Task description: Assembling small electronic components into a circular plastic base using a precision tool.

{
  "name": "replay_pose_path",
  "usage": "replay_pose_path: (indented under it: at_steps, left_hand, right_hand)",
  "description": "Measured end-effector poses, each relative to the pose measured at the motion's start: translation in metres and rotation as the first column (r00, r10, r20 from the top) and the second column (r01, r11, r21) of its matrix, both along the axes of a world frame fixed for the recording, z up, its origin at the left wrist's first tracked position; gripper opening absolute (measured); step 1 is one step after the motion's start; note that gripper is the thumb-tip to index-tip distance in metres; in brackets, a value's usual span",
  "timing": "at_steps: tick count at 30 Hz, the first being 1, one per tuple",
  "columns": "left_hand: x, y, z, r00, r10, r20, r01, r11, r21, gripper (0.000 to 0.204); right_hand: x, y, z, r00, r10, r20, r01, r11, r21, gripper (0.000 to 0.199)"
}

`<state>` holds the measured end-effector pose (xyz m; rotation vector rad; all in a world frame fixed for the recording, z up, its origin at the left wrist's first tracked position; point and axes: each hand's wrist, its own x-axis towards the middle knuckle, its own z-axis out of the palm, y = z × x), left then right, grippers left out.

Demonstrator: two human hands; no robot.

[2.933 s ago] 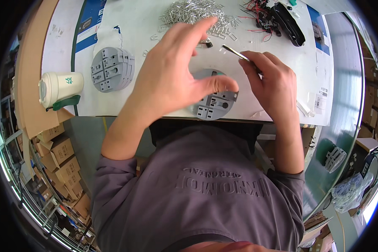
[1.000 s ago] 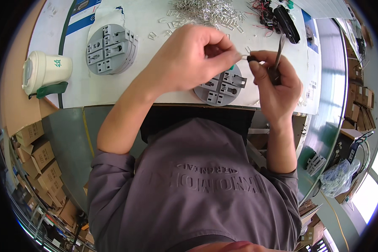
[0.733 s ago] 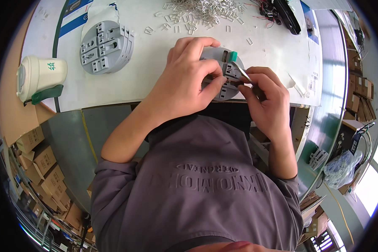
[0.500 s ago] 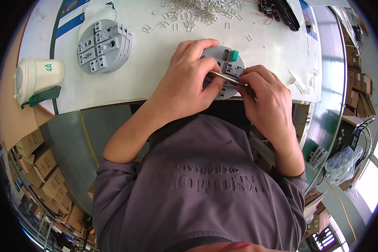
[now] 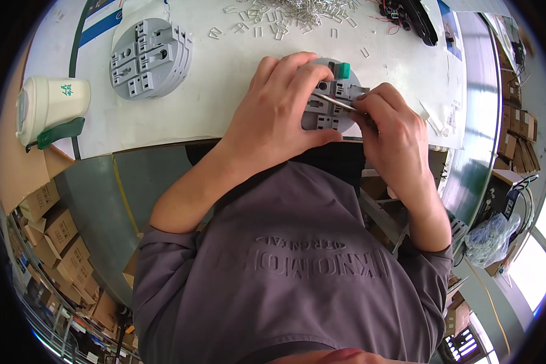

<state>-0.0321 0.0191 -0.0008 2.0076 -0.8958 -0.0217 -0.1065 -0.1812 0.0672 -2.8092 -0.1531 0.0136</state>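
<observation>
A grey round plastic base with slotted blocks lies on the table before me, partly covered by my hands. My left hand grips it from the left, the thumb along its near edge and the fingers at its far side. On its far part stands a small green block, close to my left fingertips. Closed around a slim metal tool with a dark rear end, my right hand is at the base's right. The tool's tip points left over the middle of the base; whether it touches is unclear.
A stack of similar grey round bases stands at the left, beyond a cream cup with a green handle. Many small U-shaped metal clips are heaped at the back. A black object with thin wires lies at the far right.
My left thumb has moved away from the tool's tip to the near edge of the base, and the left fingers have spread. The right hand still holds the tool, shifted slightly right.
</observation>
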Motion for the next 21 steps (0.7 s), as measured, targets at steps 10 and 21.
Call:
replay_pose_path:
  at_steps: [10,21]
  left_hand:
    - [0.001,-0.002,-0.007,0.998,0.053,0.024,-0.052,0.998,-0.027,0.093]
    - [0.012,-0.036,0.056,0.974,-0.106,0.199,0.013,0.908,0.419,0.088]
  right_hand:
    - [-0.035,0.007,-0.041,0.948,0.146,0.283,-0.065,0.958,-0.278,0.037]
    - [0.003,-0.033,-0.013,0.819,-0.557,0.136,0.12,0.398,0.909,0.024]
